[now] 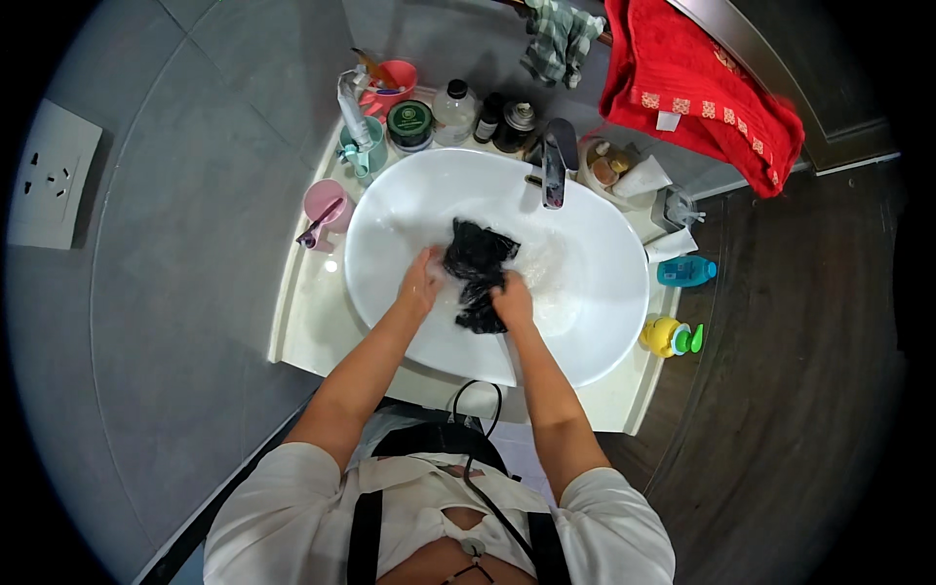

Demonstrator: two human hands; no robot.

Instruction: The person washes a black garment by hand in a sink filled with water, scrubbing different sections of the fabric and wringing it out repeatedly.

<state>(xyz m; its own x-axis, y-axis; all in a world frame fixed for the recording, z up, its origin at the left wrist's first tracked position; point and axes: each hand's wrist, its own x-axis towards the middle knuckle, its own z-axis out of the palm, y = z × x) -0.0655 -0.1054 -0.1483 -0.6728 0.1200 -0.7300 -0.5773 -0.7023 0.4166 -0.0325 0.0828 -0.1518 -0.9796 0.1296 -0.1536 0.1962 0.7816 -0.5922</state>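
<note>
A wet, crumpled black cloth (478, 255) lies in the white oval washbasin (390, 205), in clear, bubbly water (551, 278). Its exact kind cannot be made out. My right hand (512, 300) is closed on the cloth's right side, fingers partly hidden in the dark folds. Just left of the cloth, my left hand (419, 280) is held over the basin, its fingers stretched out and nothing in its grasp. Behind the basin, a dark metal tap (556, 161) reaches over the rim.
Cups (325, 205), a green-lidded jar (409, 125) and bottles (454, 112) crowd the counter's (312, 322) back left. To the right stand a blue bottle (685, 271) and a yellow pump bottle (668, 337). A red towel (697, 88) hangs at the back right.
</note>
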